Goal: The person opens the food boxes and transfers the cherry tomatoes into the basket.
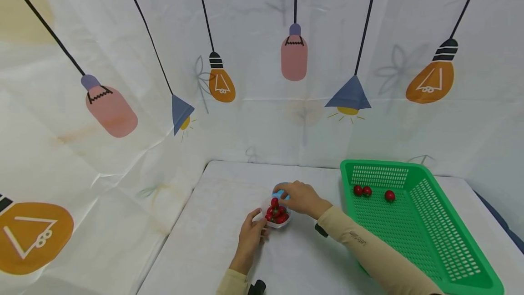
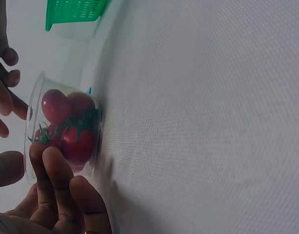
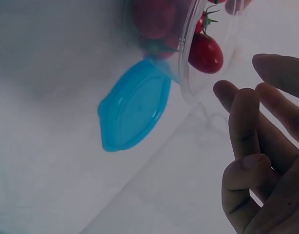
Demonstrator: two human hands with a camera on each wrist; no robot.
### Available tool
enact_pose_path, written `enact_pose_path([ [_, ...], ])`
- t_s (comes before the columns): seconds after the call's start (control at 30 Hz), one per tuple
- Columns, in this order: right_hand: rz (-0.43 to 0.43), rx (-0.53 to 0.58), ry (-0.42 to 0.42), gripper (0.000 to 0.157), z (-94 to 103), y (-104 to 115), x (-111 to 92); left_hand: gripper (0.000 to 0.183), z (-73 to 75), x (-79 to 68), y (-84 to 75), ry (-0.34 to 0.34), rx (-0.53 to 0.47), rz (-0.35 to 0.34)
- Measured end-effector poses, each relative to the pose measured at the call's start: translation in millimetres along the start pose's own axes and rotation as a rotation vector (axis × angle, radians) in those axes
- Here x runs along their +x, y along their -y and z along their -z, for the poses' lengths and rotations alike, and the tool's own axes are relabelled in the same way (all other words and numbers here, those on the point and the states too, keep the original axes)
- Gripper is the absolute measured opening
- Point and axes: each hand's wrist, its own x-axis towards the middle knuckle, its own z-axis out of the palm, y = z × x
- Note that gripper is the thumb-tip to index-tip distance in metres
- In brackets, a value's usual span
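Note:
A clear plastic container (image 2: 38,97) full of red cherry tomatoes (image 1: 278,215), some with green stems, stands on the table. My left hand (image 1: 250,236) holds it at its left side, the fingers (image 2: 57,168) against the wall and the thumb near the rim. Above the far right side of the container hovers my right hand (image 1: 302,198). Its fingers (image 3: 244,114) are loosely bent, with nothing visible between them, apart from the nearest tomato (image 3: 206,53). A blue lid (image 3: 135,107) lies on the table behind the container, partly covered by the right hand in the head view.
To the right stands a large green plastic basket (image 1: 393,236) with perforated walls. Inside, towards its far end, are 3 loose tomatoes (image 1: 390,195). A white cloth covers the table (image 1: 204,240), and a curtain printed with lamps (image 1: 258,126) hangs behind and at left.

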Motion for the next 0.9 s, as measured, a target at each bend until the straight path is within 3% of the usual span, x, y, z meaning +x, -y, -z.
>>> enact_pose_path([
  [0.17, -0.001, -0.044, 0.019, 0.029, -8.2, 2.8, 2.7, 0.051, 0.0, 0.3, 0.4, -0.003, 0.008, -0.003],
  [0.6, -0.010, -0.144, -0.055, 0.029, -27.0, -0.1, 9.2, 0.050, 0.6, -0.7, 0.0, 0.000, 0.024, -0.002],
  [0.9, -0.024, -0.161, -0.088, 0.018, -32.9, -0.3, 12.1, 0.050, 0.9, 1.8, 1.2, -0.011, 0.023, -0.008],
])
